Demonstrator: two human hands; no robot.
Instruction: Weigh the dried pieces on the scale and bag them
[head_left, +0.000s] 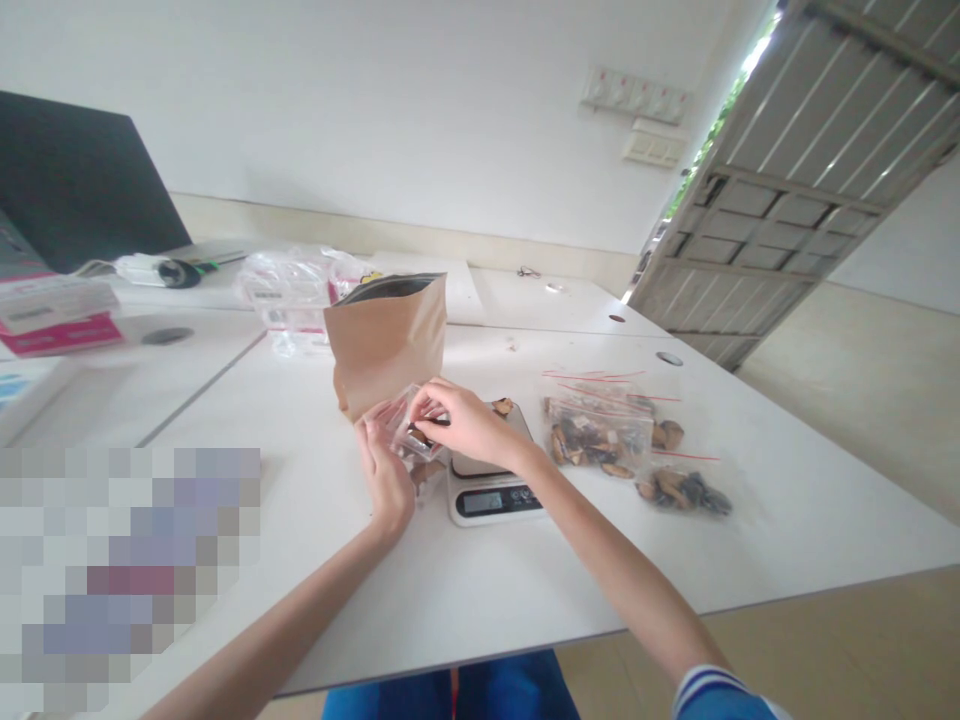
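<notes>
My left hand (386,470) holds a small clear plastic bag (409,432) from below, fingers curled round it. My right hand (461,420) pinches the top of the same bag, with dark pieces showing inside. Both hands hover just left of a small digital scale (495,495) on the white table (787,500). One brown piece (503,406) lies on the scale's platform. An open brown paper pouch (386,340) stands upright right behind my hands.
Several filled clear zip bags (600,435) with red strips lie right of the scale. A pile of empty clear bags (296,285) sits behind the pouch. A dark laptop (75,180) and pink boxes (56,315) stand at far left. A door (795,190) is at right.
</notes>
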